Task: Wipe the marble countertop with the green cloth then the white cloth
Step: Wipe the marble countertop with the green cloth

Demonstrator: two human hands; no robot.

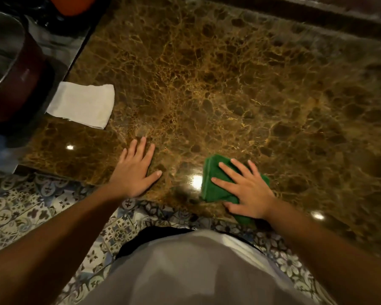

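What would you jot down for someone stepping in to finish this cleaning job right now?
Right hand: spread flat, pressing the folded green cloth onto the marble countertop near its front edge.
Left hand: empty, palm flat on the counter.
White cloth: folded, untouched, at the counter's left side beside the sink.
Done: green cloth is in use; how much is wiped cannot be told.
Left: finish the green pass, then wipe with the white cloth.

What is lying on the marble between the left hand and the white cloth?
Nothing visible. The left hand rests flat with open fingers near the front edge of the marble countertop. The folded white cloth lies farther back and to its left, with only bare marble between. The right hand presses on the green cloth.
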